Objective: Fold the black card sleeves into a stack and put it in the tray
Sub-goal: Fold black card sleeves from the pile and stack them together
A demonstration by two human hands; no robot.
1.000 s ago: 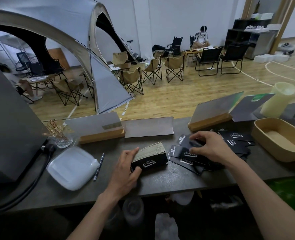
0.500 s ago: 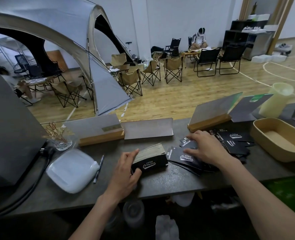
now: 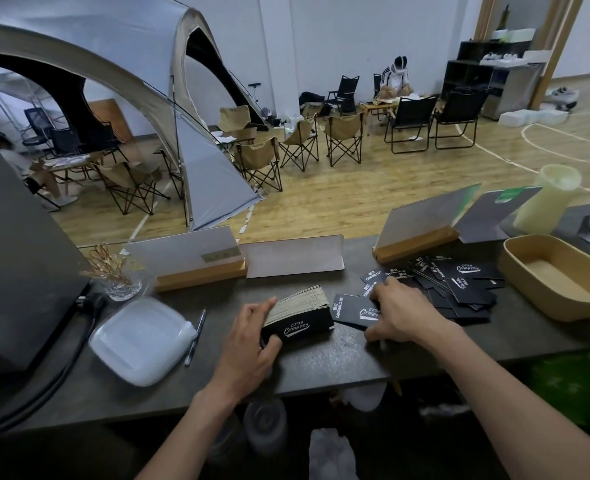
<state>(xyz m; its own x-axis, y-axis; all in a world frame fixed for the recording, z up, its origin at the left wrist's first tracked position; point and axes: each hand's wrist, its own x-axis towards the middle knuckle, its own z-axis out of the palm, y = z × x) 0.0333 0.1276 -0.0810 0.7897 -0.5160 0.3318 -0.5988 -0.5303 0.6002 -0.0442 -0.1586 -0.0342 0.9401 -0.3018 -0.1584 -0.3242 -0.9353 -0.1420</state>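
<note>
A thick stack of folded black card sleeves stands on the dark counter, its pale edges facing up. My left hand grips the stack's left end, thumb in front and fingers behind. Just right of it lies a flat black sleeve with white lettering, and my right hand presses down on it with curled fingers. Several more loose black sleeves lie scattered further right. The tan tray stands at the counter's right end with nothing in it.
A white plastic lid and a pen lie left of the stack. Wooden sign holders, a bent white card and a small glass vase line the far edge. A pale cup stands behind the tray.
My right hand has slid left along the counter, dragging one flat sleeve out of the scattered pile towards the stack. My left hand has stayed on the stack.
</note>
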